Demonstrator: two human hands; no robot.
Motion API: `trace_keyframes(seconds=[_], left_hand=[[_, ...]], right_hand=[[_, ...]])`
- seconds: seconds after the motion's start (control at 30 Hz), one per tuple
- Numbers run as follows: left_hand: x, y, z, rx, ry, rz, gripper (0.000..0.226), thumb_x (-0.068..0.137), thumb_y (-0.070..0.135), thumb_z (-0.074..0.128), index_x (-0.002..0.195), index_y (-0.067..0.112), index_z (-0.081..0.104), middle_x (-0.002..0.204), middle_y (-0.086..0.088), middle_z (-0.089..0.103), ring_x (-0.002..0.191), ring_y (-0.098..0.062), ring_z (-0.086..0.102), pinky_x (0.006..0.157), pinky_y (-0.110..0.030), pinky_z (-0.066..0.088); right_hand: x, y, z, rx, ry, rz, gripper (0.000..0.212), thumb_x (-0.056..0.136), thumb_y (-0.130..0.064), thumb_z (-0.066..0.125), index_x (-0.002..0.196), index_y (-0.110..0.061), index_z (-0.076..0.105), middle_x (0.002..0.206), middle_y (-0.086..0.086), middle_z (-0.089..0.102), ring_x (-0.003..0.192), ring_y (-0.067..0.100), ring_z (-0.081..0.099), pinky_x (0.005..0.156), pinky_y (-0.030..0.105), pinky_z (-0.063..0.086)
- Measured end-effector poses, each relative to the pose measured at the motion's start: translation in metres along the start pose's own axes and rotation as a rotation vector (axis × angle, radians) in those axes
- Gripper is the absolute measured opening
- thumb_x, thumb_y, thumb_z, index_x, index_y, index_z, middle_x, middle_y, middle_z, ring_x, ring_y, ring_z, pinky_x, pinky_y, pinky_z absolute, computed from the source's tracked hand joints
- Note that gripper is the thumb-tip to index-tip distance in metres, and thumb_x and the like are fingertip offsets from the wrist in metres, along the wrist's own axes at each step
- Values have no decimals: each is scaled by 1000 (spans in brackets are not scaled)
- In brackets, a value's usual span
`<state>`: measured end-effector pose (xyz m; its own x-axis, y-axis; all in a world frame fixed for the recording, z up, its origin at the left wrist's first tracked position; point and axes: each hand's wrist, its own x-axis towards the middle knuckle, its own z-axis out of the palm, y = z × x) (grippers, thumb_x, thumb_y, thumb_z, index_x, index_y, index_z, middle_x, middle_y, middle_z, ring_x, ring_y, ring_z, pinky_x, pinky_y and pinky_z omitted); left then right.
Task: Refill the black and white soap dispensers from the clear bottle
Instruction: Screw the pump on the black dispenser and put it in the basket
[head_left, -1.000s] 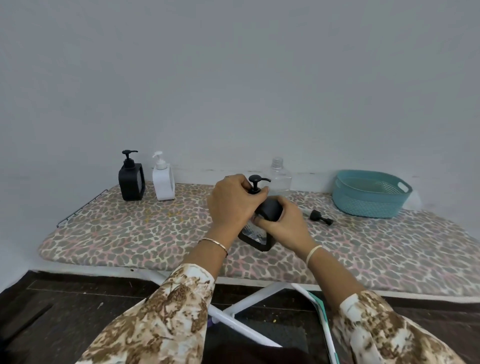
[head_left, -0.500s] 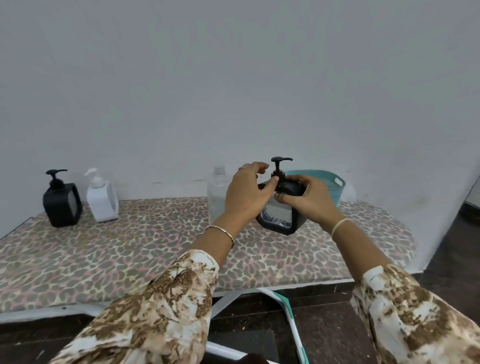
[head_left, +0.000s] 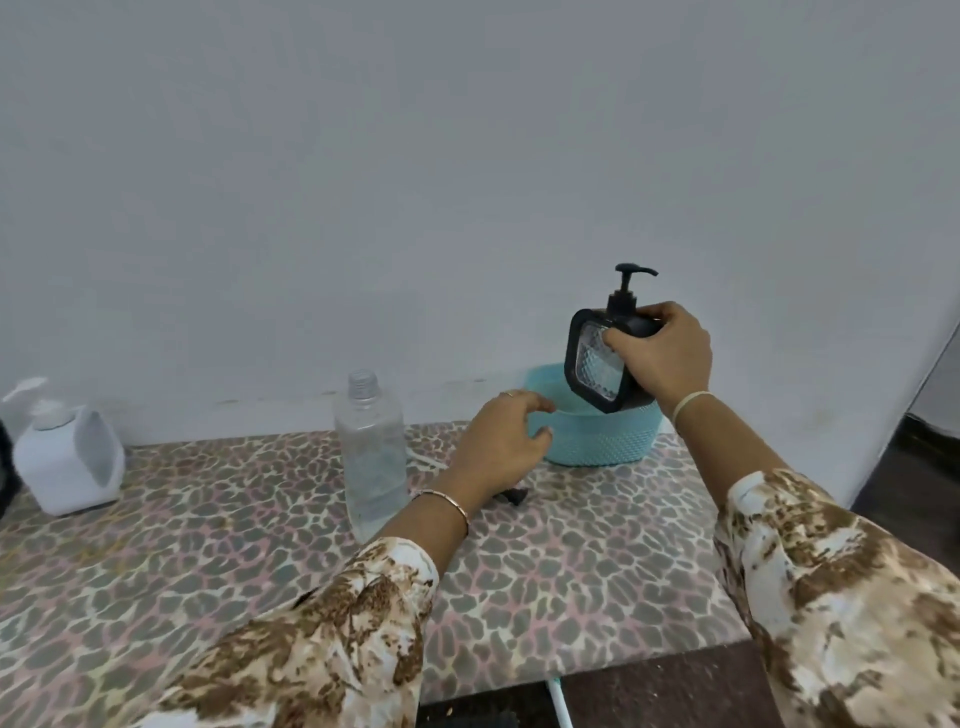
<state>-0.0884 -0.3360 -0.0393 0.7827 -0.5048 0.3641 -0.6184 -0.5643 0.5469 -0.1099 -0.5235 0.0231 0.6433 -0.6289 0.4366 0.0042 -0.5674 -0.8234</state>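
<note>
My right hand (head_left: 662, 353) grips a black soap dispenser (head_left: 597, 364) with a clear patterned window and its pump on top, holding it in the air above a teal basket (head_left: 608, 441). My left hand (head_left: 501, 441) hovers loosely curled and holds nothing, beside the basket's left rim. The clear bottle (head_left: 371, 457) stands uncapped on the leopard-print board (head_left: 208, 561), left of my left hand. A white dispenser (head_left: 67, 462) stands at the far left. A small black part (head_left: 514, 496) lies on the board, partly hidden under my left wrist.
The wall runs right behind the board. The board's right end sits just past the basket, with dark floor (head_left: 914, 467) beyond. A sliver of another black object (head_left: 4, 467) shows at the left frame edge.
My left hand has let go of the black dispenser and dropped toward the basket. My right hand has carried the dispenser up and to the right, over the basket. The view has shifted right.
</note>
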Motion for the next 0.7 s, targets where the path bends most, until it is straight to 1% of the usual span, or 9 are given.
trace_keyframes(seconds=[0.07,0.13,0.2,0.27,0.37,0.47,0.57,0.63,0.7], left_hand=[[10,-1,10,11,-65,26,43,91,21,59,133,19,56,145,2,48,133,-15,43,108,-26,31],[19,-2,20,56,-109,54,50,91,22,59,140,20,48,151,3,39,137,-16,39,112,-31,32],[27,-4,30,203,-115,90,55,92,24,57,144,20,41,154,2,35,138,-17,37,113,-36,32],[35,-9,37,345,-100,113,53,94,27,51,145,18,39,155,0,33,140,-17,33,116,-39,26],[42,-16,44,388,-118,96,46,99,28,43,144,17,41,155,0,33,143,-16,28,119,-40,16],[44,-19,47,329,-104,81,41,100,26,41,139,16,49,150,0,41,138,-16,37,118,-38,16],[45,-19,49,310,-76,75,35,98,24,45,130,15,58,144,0,50,131,-15,45,118,-37,16],[46,-20,50,300,-69,66,35,97,23,47,128,15,59,141,0,52,129,-14,47,119,-37,14],[48,-22,51,286,-69,54,34,96,23,48,128,17,59,141,2,52,129,-12,48,120,-37,12]], right_hand=[[14,10,7,-25,8,25,53,67,-38,76,114,-19,61,106,-2,67,93,17,62,78,27,48],[24,21,13,-43,13,54,53,68,-37,74,114,-17,58,107,-1,66,96,20,62,79,29,48],[32,32,19,-58,15,72,54,69,-38,74,115,-16,56,107,0,65,97,21,61,79,29,47],[38,42,25,-82,8,65,54,70,-37,74,115,-15,55,106,1,64,96,21,60,77,28,45],[44,59,33,-121,-12,46,52,72,-35,74,114,-13,54,101,-1,60,90,19,56,76,27,43],[47,74,42,-127,-27,50,49,74,-31,74,113,-11,51,98,-1,57,86,19,53,76,29,43],[49,86,51,-165,-74,28,44,78,-27,72,111,-9,48,95,1,56,82,22,52,72,31,43],[50,93,57,-233,-98,-2,41,79,-29,71,106,-10,46,92,2,58,80,25,54,67,32,42],[52,100,62,-294,-103,-18,40,80,-34,70,103,-11,46,92,6,62,85,30,57,66,34,44]])
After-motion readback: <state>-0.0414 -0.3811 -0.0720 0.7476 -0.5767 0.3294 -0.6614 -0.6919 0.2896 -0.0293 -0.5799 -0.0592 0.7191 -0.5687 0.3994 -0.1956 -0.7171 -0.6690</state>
